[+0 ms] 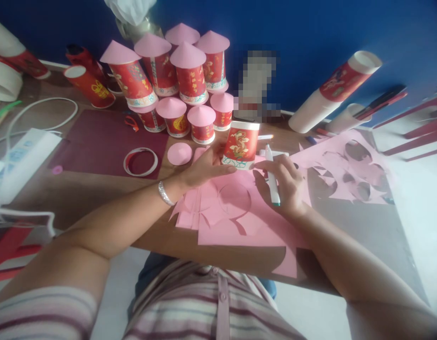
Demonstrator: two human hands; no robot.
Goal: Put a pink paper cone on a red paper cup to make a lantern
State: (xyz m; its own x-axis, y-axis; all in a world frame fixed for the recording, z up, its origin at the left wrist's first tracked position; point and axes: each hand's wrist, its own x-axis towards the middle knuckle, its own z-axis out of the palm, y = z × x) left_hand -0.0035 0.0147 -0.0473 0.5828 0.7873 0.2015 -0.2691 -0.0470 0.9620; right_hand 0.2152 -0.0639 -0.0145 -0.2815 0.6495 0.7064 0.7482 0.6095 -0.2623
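Note:
Held up over the table, a red paper cylinder (241, 141) has a gold pattern and a white bottom band with teal scribbles. My left hand (213, 165) is closed around its lower left side. My right hand (284, 179) grips a white marker (271, 177) with a green end pointing down toward me; its fingertips are close to the cylinder's lower right edge. Whether they touch it, I cannot tell. Beneath both hands lie pink paper sheets (235, 236) with round cuts. Several red cylinders with pink cone tops (188, 55) stand behind, to the left.
A loose pink cone (180, 154) and a paper ring (141, 162) lie left of my hands. Red-handled scissors (131, 123) rest farther back. A tall paper roll (335, 92) leans near the blue wall beside a pen cup (347, 118). A white power strip (30, 163) sits far left.

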